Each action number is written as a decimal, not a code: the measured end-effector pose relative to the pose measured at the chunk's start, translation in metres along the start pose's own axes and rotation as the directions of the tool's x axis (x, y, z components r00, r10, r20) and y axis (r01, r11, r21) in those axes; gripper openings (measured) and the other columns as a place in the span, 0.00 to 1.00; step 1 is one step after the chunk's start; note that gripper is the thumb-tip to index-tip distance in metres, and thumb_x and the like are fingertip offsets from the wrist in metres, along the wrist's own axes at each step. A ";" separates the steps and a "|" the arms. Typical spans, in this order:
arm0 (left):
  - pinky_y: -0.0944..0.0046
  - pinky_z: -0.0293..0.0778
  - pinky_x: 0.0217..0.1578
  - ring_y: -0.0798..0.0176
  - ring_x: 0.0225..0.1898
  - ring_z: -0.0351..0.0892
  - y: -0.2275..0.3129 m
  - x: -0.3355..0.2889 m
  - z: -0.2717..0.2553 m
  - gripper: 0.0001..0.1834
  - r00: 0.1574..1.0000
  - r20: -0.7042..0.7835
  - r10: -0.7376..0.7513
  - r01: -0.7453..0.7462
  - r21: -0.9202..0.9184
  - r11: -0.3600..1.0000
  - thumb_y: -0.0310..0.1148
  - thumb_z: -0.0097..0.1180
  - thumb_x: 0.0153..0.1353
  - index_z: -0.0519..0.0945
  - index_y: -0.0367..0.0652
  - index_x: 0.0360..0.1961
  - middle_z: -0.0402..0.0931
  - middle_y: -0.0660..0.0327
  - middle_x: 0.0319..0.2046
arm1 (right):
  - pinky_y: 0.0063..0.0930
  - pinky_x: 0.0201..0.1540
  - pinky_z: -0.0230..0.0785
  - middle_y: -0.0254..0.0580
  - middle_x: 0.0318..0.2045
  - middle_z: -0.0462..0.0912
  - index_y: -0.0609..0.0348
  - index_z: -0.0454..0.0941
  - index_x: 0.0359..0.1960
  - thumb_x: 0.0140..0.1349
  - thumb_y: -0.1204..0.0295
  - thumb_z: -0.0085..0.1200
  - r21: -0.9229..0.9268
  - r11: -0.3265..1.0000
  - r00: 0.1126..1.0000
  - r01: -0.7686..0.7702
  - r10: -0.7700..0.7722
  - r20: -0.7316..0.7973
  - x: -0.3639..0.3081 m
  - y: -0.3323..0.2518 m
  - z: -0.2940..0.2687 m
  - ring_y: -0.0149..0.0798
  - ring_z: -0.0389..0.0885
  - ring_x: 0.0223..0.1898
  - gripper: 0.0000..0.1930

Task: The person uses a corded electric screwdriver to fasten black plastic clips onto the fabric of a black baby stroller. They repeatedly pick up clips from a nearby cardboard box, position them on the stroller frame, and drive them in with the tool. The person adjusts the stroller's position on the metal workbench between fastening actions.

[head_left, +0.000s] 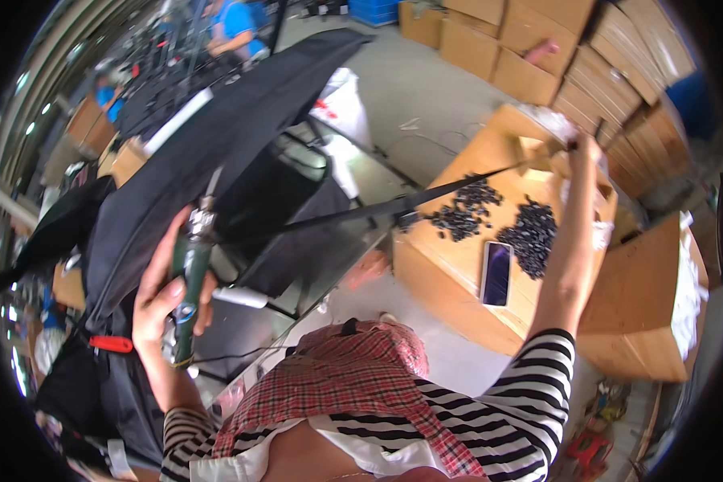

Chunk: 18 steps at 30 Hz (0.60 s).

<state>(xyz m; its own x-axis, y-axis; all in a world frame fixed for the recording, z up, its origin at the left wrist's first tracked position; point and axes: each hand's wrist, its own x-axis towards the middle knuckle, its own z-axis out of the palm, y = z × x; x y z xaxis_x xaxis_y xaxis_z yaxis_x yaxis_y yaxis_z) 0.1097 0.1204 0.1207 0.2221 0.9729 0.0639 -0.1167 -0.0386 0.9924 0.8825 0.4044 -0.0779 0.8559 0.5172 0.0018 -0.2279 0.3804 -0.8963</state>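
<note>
My left hand (165, 301) is wrapped round the green body of a power screwdriver (188, 277), whose metal nose and thin bit point up and away. Beside it spreads a large black fabric item (193, 153), partly over a table with a shiny top. A black strap (353, 213) runs from near this fabric across to the right, above the cardboard box. My right arm is stretched out far right, and my right hand (584, 151) is closed at the strap's far end; the fingers are small and blurred.
On the cardboard box (434, 277) lie two piles of small black parts (530, 237) and a phone (496, 273). An open carton (635, 313) stands at right, with stacked cartons (530, 40) behind. A red-handled tool (111, 344) lies at left. A person in blue (234, 24) is farther off.
</note>
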 end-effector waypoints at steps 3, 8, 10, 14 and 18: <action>0.66 0.71 0.17 0.62 0.14 0.73 -0.001 -0.002 0.001 0.51 1.000 0.015 -0.022 0.022 -0.027 0.999 0.39 0.62 0.59 0.47 0.40 0.78 0.74 0.49 0.26 | 0.29 0.15 0.62 0.34 0.14 0.70 0.64 0.85 0.37 0.71 0.61 0.39 -0.050 0.999 0.987 -0.003 0.011 0.160 -0.017 -0.009 0.016 0.34 0.68 0.13 0.23; 0.67 0.71 0.18 0.63 0.14 0.73 -0.009 -0.002 -0.001 0.50 0.999 0.034 0.025 -0.025 -0.018 1.000 0.38 0.61 0.61 0.47 0.39 0.77 0.74 0.49 0.25 | 0.35 0.24 0.64 0.38 0.15 0.73 0.56 0.87 0.43 0.77 0.54 0.33 -0.395 0.737 0.757 0.548 -0.237 0.608 -0.322 -0.026 0.154 0.32 0.70 0.17 0.27; 0.67 0.72 0.17 0.63 0.14 0.73 -0.009 -0.001 -0.001 0.50 0.998 0.043 0.039 -0.038 -0.012 0.999 0.38 0.61 0.61 0.47 0.38 0.77 0.74 0.49 0.25 | 0.42 0.24 0.69 0.55 0.18 0.78 0.61 0.85 0.39 0.76 0.62 0.42 -0.245 0.614 0.562 0.750 -0.397 0.726 -0.409 -0.001 0.182 0.45 0.75 0.17 0.19; 0.67 0.71 0.17 0.63 0.14 0.73 -0.009 0.000 -0.005 0.49 0.996 0.071 0.055 -0.053 -0.027 0.998 0.39 0.61 0.61 0.47 0.38 0.77 0.73 0.48 0.24 | 0.45 0.26 0.75 0.49 0.15 0.79 0.63 0.75 0.46 0.73 0.70 0.48 -0.128 0.752 0.432 0.646 -0.223 0.874 -0.548 -0.002 0.204 0.54 0.82 0.20 0.09; 0.67 0.71 0.16 0.63 0.14 0.73 -0.011 0.002 -0.006 0.50 0.997 0.051 0.064 -0.062 -0.029 0.998 0.37 0.61 0.60 0.47 0.35 0.77 0.73 0.48 0.24 | 0.44 0.25 0.74 0.51 0.19 0.81 0.61 0.80 0.32 0.70 0.65 0.54 -0.007 0.643 0.337 0.766 -0.392 0.856 -0.578 -0.012 0.216 0.54 0.83 0.21 0.12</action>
<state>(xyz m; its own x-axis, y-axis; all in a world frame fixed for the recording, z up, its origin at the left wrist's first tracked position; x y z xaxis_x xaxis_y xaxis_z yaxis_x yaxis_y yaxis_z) 0.1057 0.1246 0.1090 0.2631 0.9557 0.1323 -0.1581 -0.0925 0.9831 0.2907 0.2668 0.0274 -0.0201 0.6818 0.7313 0.5120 0.6353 -0.5782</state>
